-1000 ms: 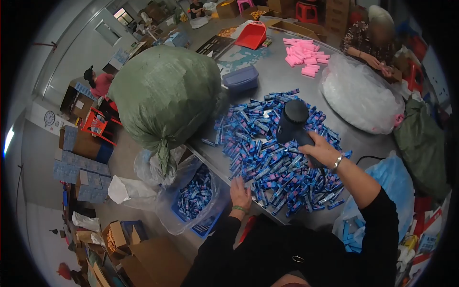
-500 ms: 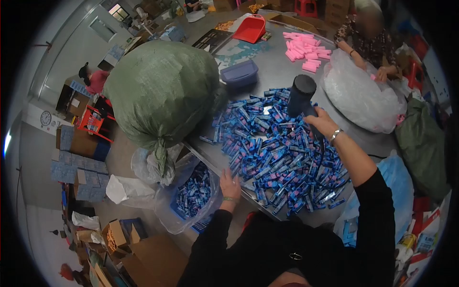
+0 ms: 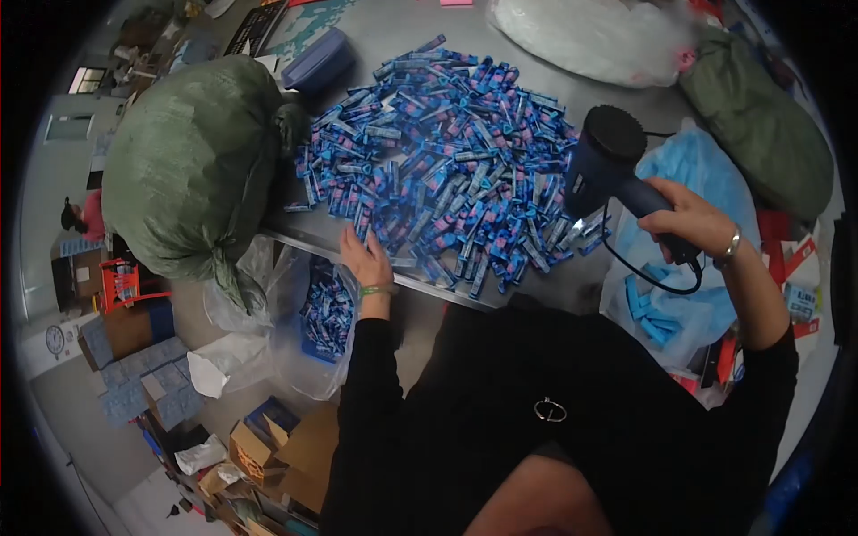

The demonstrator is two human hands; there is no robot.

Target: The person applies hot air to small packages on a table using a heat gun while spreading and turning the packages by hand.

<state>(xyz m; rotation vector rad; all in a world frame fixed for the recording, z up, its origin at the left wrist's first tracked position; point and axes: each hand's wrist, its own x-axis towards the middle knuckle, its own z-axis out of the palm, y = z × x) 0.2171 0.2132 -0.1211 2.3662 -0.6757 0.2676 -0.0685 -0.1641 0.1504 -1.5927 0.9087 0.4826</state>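
Observation:
My right hand is wrapped around the handle of a dark hair dryer, held over the right side of the pile with its cord looping below the handle. Many small blue-and-pink wrapped sticks lie heaped on the metal table. At the table's front edge my left hand is open, fingers stretched out against the nearest sticks. Below that hand, a clear plastic bag lines a blue basket holding more of the same sticks.
A big tied green sack stands left of the pile, beside a blue plastic bin. To the right are a light-blue bag with blue pieces inside and another green sack. A clear bag lies at the back.
The view has tilted down and shifted. My right hand has brought the hair dryer from the pile's far side toward its right near side. My left hand remains at the table's front edge.

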